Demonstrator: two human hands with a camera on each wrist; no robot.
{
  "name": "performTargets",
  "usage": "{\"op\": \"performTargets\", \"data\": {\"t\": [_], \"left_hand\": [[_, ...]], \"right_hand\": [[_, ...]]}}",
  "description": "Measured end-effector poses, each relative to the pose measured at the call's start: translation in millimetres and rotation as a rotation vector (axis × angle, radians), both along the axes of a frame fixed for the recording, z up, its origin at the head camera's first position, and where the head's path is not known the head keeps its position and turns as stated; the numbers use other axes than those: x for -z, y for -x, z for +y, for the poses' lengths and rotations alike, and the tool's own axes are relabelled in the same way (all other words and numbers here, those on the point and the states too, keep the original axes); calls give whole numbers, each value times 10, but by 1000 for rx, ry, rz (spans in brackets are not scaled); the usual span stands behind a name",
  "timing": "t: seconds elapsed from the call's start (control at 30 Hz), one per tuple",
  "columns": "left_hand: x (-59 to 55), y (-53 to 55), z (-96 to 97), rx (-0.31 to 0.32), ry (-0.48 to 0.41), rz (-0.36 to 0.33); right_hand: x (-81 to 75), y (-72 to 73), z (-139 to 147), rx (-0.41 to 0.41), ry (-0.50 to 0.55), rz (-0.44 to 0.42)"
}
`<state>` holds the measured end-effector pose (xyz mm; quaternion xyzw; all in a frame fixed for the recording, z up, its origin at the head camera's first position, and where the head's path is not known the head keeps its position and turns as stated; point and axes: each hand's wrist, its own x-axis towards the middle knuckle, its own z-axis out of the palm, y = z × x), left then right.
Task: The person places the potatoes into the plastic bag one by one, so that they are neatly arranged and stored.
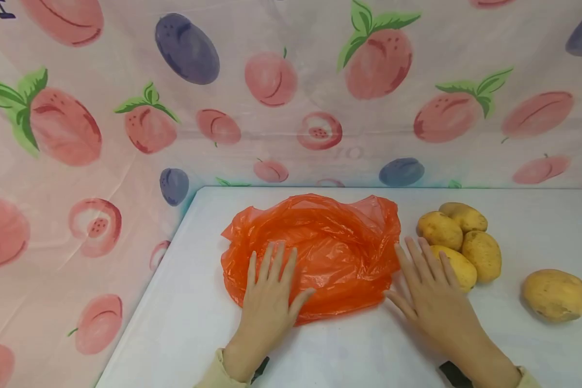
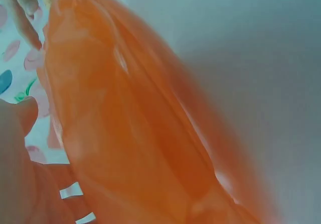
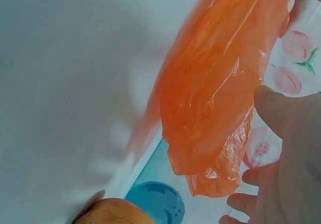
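Note:
A crumpled, see-through orange plastic bag (image 1: pixel 320 258) lies spread on the white table, its middle sunken and its edges raised. My left hand (image 1: pixel 270 299) is over the bag's near left part, fingers straight and spread; whether it touches the plastic I cannot tell. Beside the bag's right edge is my right hand (image 1: pixel 434 299), also with straight, spread fingers and holding nothing. Its fingertips overlap the nearest of several potatoes (image 1: pixel 482 256) in the head view. The left wrist view shows the bag (image 2: pixel 125 118) close up; in the right wrist view the bag (image 3: pixel 215 88) stands near the thumb.
A single larger potato (image 1: pixel 554 295) sits apart at the right of the white table (image 1: pixel 174 318). Behind and along the left side hangs a pink cloth (image 1: pixel 140 54) printed with fruit, right against the table's edges.

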<state>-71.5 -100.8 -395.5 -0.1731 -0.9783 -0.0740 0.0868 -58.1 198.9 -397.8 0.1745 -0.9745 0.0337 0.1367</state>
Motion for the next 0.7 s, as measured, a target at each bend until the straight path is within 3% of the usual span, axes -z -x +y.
{"op": "performTargets", "data": {"t": [0.37,0.7], "left_hand": [[-7,79,-209,-38,-90,63],[4,136,-434,-69,-106,118]], "right_hand": [[-6,26,83,0,-15,-40],[78,57,213,-42,0,54]]}}
